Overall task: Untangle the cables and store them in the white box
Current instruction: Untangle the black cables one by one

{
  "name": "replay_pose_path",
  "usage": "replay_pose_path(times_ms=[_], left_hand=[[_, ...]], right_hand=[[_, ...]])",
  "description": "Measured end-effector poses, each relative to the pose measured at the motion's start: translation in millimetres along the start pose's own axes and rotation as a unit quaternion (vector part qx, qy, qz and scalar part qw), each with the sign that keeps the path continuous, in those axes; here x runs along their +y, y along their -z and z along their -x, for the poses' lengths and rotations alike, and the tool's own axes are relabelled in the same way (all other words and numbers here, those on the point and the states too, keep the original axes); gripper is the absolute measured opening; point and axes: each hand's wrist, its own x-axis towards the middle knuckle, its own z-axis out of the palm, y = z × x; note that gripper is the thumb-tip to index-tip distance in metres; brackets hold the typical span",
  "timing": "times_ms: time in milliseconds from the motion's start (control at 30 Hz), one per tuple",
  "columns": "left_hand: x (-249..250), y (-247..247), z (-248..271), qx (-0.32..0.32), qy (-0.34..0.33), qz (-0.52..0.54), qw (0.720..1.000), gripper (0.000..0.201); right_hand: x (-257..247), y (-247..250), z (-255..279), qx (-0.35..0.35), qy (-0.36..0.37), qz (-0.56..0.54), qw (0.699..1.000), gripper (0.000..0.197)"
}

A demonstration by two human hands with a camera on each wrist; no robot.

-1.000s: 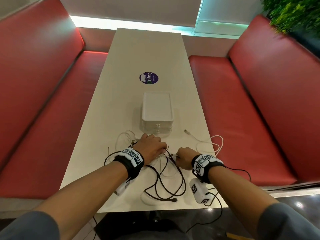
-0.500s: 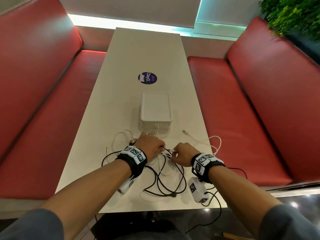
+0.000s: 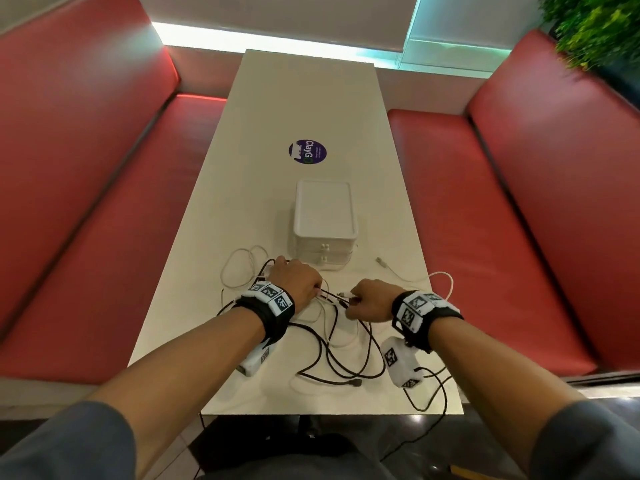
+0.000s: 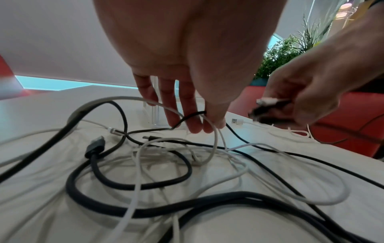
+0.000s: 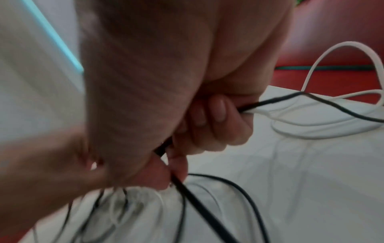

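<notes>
The white box (image 3: 325,216), a closed stack of drawers, stands mid-table just beyond my hands. A tangle of black and white cables (image 3: 346,351) lies between it and the near table edge. My left hand (image 3: 298,282) reaches down into the tangle and pinches a thin black cable (image 4: 193,115) together with a white cable (image 4: 214,141) between thumb and fingertips. My right hand (image 3: 367,299) is fisted round a black cable (image 5: 276,100) and a white cable (image 5: 268,115), and their plug ends (image 4: 268,105) stick out of the fist. A short stretch of cable runs taut between the hands.
More white cable loops lie left (image 3: 239,265) and right (image 3: 446,282) of the hands, with a loose USB plug (image 3: 381,260) beside the box. A purple sticker (image 3: 307,151) marks the long white table (image 3: 311,91). Red benches (image 3: 104,237) flank both sides.
My hands came close together half a second ago and now stand slightly further apart, with cable drawn out between them. The box has not moved.
</notes>
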Motion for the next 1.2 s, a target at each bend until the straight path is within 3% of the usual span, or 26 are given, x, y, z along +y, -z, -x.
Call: replay_pose_path(times_ms=[67,133,200,300,333,467,567,600,667,767,833,933,1067,1100,1133,1200], left_hand=[[-0.1,-1.4,1.3,0.014,0.004,0.037,0.999,0.023],[5.9,0.2,5.3,0.054,-0.01,0.119,0.991,0.037],[15.6,9.7,11.9,0.076,-0.03,0.239,0.968,0.038],[31.6,27.7,23.9,-0.018,-0.061,0.496,0.866,0.04],[36.4,31.0,28.0,-0.052,-0.057,0.525,0.848,0.035],[45.5,22.0,33.1,-0.086,-0.035,0.509,0.856,0.018],[42.9,16.9,37.1,-0.09,-0.009,0.511,0.855,0.016],[42.1,17.5,39.6,-0.097,-0.009,0.512,0.854,0.021],[40.8,18.8,42.5,-0.124,-0.037,0.456,0.881,0.036],[39.3,17.7,39.8,-0.126,-0.107,0.327,0.93,0.022],[37.2,21.3,39.1,-0.113,-0.092,0.306,0.941,0.027],[34.4,26.9,38.7,-0.118,-0.064,0.282,0.95,0.03],[22.4,19.8,35.3,-0.158,-0.031,0.128,0.979,0.035],[18.3,15.8,36.1,-0.16,-0.023,0.092,0.983,0.035],[14.1,12.2,36.9,-0.148,-0.018,0.069,0.986,0.036],[9.0,10.7,38.4,-0.092,-0.025,0.05,0.994,0.044]], right_hand=[[0.5,14.8,4.7,-0.007,0.017,-0.123,0.992,0.025],[-0.1,25.2,8.3,0.012,0.032,-0.267,0.963,0.021],[-3.9,31.9,12.0,0.038,0.051,-0.365,0.929,0.018],[-13.9,38.0,17.6,0.051,0.091,-0.448,0.888,0.022],[-17.0,38.9,19.1,0.055,0.099,-0.472,0.874,0.023],[-24.3,42.4,18.8,0.09,0.112,-0.53,0.836,0.028],[-27.4,53.9,19.9,0.117,0.111,-0.603,0.782,0.029],[-27.9,59.1,21.7,0.117,0.111,-0.628,0.762,0.028],[-29.2,67.7,26.5,0.102,0.122,-0.656,0.738,0.023],[-29.5,75.4,30.9,0.101,0.126,-0.627,0.762,0.022],[-27.2,78.5,32.3,0.107,0.119,-0.61,0.776,0.024],[-24.0,83.8,38.3,0.091,0.118,-0.627,0.765,0.025],[-23.6,111.5,53.7,0.109,0.131,-0.64,0.749,0.025],[-22.4,120.2,58.7,0.122,0.133,-0.625,0.76,0.025],[-21.2,126.9,63.3,0.14,0.131,-0.583,0.79,0.025],[-21.7,129.1,68.1,0.182,0.105,-0.394,0.895,0.027]])
